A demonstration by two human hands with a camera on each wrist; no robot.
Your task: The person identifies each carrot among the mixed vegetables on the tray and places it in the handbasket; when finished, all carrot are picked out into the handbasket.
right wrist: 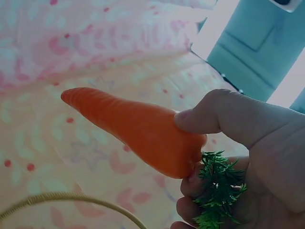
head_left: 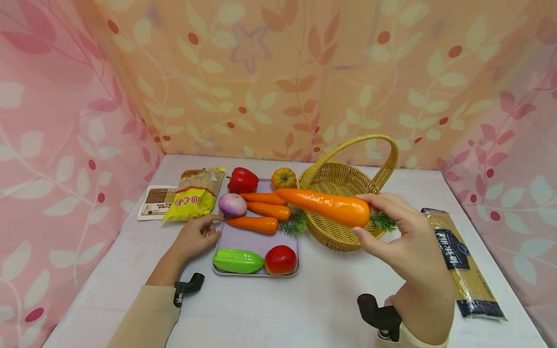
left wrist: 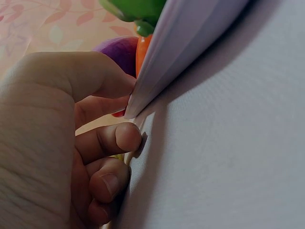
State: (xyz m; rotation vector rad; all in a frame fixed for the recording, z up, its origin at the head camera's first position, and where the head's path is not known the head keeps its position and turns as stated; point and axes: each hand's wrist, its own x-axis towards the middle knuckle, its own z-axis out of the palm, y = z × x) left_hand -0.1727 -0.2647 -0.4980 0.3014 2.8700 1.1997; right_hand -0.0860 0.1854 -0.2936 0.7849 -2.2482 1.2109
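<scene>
My right hand (head_left: 409, 237) pinches the thick end of a large orange carrot (head_left: 324, 205) between thumb and fingers. Its tip points left, and the green leafy top (right wrist: 219, 186) lies against the palm in the right wrist view. The carrot is raised in front of a yellow wicker basket (head_left: 341, 239). Fingertips of my left hand (head_left: 196, 237), loosely bent, touch the left edge of a lilac tray (head_left: 254, 243). On this tray lie more carrots (head_left: 254, 224), a purple onion (head_left: 232, 205), a green vegetable (head_left: 238, 261) and a red fruit (head_left: 280, 260).
A red bell pepper (head_left: 242, 180) and a small pumpkin (head_left: 284, 178) sit at the tray's far end. Left of it is a yellow bag (head_left: 193, 195) over a flat brown-and-white packet (head_left: 156, 203). A pasta packet (head_left: 463, 263) lies at right. The basket's tall handle (head_left: 361, 139) arches up.
</scene>
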